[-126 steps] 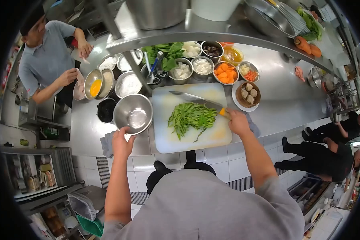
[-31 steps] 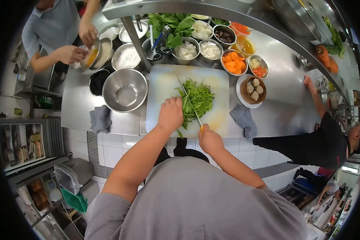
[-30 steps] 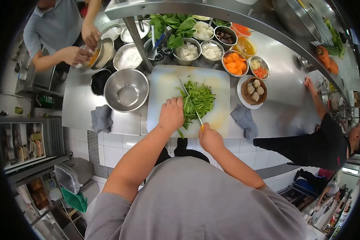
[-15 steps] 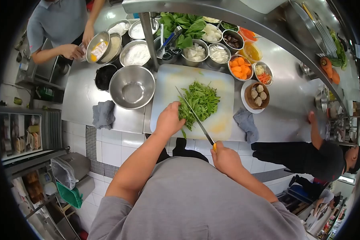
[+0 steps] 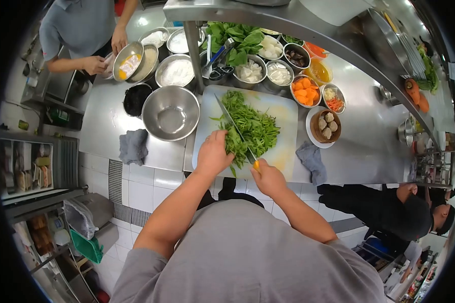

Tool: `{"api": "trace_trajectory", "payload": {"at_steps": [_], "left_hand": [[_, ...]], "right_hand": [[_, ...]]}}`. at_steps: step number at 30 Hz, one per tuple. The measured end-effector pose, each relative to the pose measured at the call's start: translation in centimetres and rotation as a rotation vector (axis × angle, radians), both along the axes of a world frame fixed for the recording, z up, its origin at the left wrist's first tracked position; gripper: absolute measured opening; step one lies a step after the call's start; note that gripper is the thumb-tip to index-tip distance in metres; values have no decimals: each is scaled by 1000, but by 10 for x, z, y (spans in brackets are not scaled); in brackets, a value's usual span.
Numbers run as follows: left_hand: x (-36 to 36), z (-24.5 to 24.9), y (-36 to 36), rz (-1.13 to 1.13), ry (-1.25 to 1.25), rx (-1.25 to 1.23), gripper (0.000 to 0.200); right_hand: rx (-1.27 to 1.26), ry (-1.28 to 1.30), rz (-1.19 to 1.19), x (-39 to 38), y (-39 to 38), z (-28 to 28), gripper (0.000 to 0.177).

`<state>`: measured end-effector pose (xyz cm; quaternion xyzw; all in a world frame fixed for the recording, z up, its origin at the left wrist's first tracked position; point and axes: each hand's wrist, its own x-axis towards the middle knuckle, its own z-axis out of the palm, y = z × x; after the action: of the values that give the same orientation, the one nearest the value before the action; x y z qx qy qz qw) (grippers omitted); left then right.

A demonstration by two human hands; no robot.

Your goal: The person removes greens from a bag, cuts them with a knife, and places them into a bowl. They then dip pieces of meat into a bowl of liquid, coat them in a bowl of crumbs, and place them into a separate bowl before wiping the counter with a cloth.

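On the white cutting board (image 5: pixel 283 108) lies a pile of chopped leafy greens (image 5: pixel 260 131). My right hand (image 5: pixel 269 178) is wrapped round the yellow handle of a kitchen knife (image 5: pixel 228 117), whose blade slants up and left across the greens. Close to the blade's left side, my left hand (image 5: pixel 215 154) presses on the uncut greens, its fingers bent together over them. Just left of the board stands a steel bowl (image 5: pixel 171 113) with nothing in it. Part of the blade near the handle is among the greens.
Bowls of carrot pieces (image 5: pixel 305 92), white slices (image 5: pixel 249 71) and white powder (image 5: pixel 177 71) stand behind the board. A bamboo steamer (image 5: pixel 325 126) and a grey cloth (image 5: pixel 311 161) are right; another cloth (image 5: pixel 133 146) lies left. A steel shelf (image 5: pixel 288 20) overhangs. Other people stand left and right.
My right hand has moved up and left, pushing the knife forward over the board. The greens spread further left and toward the back. My left hand stays on them. The person at right has shifted.
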<state>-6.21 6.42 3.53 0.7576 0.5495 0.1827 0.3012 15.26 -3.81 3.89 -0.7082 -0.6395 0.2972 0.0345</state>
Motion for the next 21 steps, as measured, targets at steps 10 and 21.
{"api": "trace_trajectory", "payload": {"at_steps": [10,21], "left_hand": [[11,25,18,-202,71,335,47],[8,30,23,-335,37,179,51]], "right_hand": [[191,-47,-231,111,-74,11,44],[367,-250,-377,166,-33,-49,59]]}}
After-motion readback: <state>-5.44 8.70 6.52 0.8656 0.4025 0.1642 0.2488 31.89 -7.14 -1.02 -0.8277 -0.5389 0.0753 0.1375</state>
